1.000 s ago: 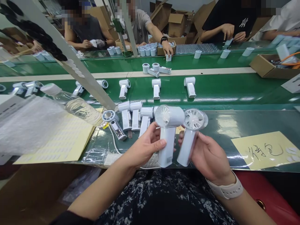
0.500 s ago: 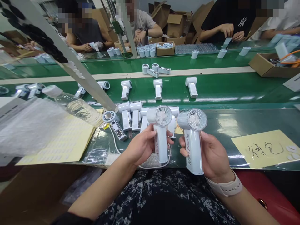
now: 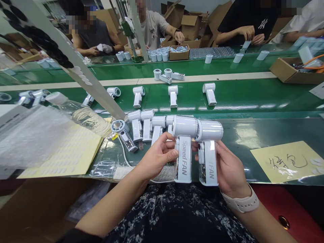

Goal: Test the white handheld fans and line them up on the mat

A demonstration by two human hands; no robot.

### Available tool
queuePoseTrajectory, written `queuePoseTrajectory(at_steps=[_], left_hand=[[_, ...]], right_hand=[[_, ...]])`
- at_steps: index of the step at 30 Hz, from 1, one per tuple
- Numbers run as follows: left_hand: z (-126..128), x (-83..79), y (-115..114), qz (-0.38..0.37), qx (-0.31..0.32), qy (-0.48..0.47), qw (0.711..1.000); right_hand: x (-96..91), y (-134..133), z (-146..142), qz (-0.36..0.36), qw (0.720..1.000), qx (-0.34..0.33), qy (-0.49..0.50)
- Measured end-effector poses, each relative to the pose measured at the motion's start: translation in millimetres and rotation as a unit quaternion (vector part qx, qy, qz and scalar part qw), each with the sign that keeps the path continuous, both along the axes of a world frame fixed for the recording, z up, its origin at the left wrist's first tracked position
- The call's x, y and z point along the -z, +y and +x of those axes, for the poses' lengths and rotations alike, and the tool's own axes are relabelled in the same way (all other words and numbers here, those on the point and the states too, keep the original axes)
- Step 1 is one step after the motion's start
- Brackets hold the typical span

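Observation:
My left hand (image 3: 163, 153) is closed on a white handheld fan (image 3: 184, 157) with "Speed FAN" printed along its handle. A second handheld fan (image 3: 210, 130) is gripped by my right hand (image 3: 230, 165), which has a pale band at the wrist. Both fans are upright at the bench's near edge, heads side by side and seemingly touching, their barrels seen from the side. Parts of the handles' side show dark inner components. Behind my left hand stand several more white fans (image 3: 146, 125). One fan with a round ringed face (image 3: 118, 126) lies near a white cable.
Several fans (image 3: 173, 96) sit on the green conveyor (image 3: 152, 101). A slanted post (image 3: 96, 91), a water bottle (image 3: 83, 116) and plastic-covered yellow sheets (image 3: 83, 148) are left; a handwritten yellow paper (image 3: 283, 162) is right. Co-workers sit opposite, near white cups and a cable box (image 3: 179, 54).
Both fans have turned in my hands, from their clear front faces to their barrel sides, and come closer together. Fans on the conveyor shifted slightly right. A co-worker's hand moved to the cable box.

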State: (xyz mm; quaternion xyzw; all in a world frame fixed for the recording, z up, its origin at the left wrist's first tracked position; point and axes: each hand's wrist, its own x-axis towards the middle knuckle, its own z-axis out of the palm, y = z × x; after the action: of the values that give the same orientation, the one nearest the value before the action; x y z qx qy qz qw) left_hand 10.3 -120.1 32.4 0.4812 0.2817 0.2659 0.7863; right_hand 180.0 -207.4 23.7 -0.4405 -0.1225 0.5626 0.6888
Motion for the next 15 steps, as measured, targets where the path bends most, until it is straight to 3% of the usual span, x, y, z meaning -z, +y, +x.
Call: queuePoseTrajectory(at_steps=[4,10,13,15], left_hand=[[0,-0.4,-1,-0.005,-0.009,0.029,1.000],[1,0.5,2,0.006,0.021,-0.003,1.000],[-4,1.3,3,0.051,0.023,0.016,0.998],[-7,1.3,2,0.128,0.003,0.049,0.991]], right_hand=[[-0.9,2,-1,-0.028,0.999,0.000,0.016],[0.9,3,-3,-0.037,0.999,0.001,0.035],[2.1,-3,0,-0.001,1.000,-0.016,-0.027],[1.8,-9,2,0.034,0.991,-0.022,-0.128]])
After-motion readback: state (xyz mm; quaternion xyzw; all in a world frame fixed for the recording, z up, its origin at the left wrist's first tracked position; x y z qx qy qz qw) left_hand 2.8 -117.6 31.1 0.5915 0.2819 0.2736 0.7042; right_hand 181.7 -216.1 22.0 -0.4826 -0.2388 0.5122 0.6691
